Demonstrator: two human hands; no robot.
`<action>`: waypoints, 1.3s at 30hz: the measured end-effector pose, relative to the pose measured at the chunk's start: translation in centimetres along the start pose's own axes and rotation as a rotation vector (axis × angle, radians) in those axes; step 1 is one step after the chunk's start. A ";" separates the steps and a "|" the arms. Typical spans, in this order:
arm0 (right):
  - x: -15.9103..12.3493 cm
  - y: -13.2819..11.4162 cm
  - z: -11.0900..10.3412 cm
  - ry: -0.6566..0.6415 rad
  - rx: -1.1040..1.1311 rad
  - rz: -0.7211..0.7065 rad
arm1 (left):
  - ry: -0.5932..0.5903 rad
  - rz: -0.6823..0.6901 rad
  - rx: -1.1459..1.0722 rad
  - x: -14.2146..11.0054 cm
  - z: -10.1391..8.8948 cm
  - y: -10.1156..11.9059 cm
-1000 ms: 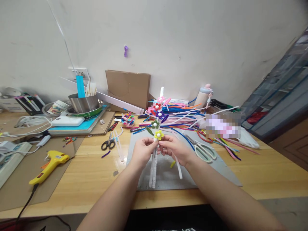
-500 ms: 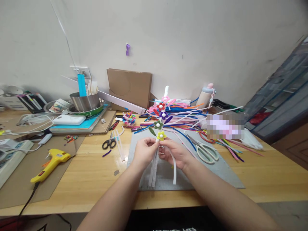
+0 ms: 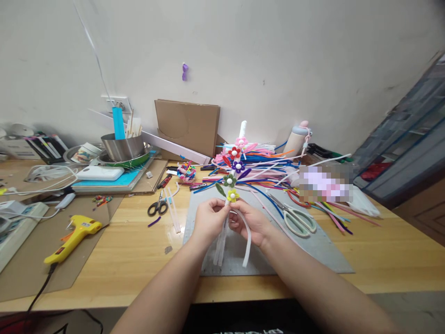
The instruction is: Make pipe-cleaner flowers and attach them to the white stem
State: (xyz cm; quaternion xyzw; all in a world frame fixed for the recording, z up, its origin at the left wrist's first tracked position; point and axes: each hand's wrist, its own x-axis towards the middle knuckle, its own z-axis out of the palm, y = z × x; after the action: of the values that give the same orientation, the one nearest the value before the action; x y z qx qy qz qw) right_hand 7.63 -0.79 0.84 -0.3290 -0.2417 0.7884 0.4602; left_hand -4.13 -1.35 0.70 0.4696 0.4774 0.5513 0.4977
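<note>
Both hands meet over the grey cutting mat around an upright pipe-cleaner flower stem (image 3: 243,131), wrapped in white, with pink, red, purple, green and yellow flowers along it and a few leaves. My left hand (image 3: 210,221) pinches the stem just under the yellow flower (image 3: 232,195). On the other side my right hand (image 3: 253,224) has its fingers closed on a white pipe cleaner (image 3: 248,246), whose free end curves down below the palm. More white strands (image 3: 219,249) hang from the stem's lower end. The fingertips partly hide where the strip meets the stem.
The cutting mat (image 3: 323,253) lies under my hands, with large scissors (image 3: 299,221) on its right. Small black scissors (image 3: 158,206) and a yellow glue gun (image 3: 74,237) are to the left. Behind lies a heap of coloured pipe cleaners (image 3: 257,160), near a bottle (image 3: 296,140).
The flower stem's top has tilted slightly right and its lower strands left. The white pipe cleaner's free end has swung a little to the left. Both hands keep their hold.
</note>
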 end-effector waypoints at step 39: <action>-0.9 -0.4 -0.6 -0.068 -0.328 -0.212 | -0.086 -0.066 -0.284 -0.5 0.9 -0.2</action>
State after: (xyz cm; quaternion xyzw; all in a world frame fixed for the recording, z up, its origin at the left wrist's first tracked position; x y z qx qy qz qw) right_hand 8.60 -1.40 0.97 -0.3454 -0.4157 0.6962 0.4724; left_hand -3.22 -1.82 0.56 0.4017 0.3880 0.5759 0.5970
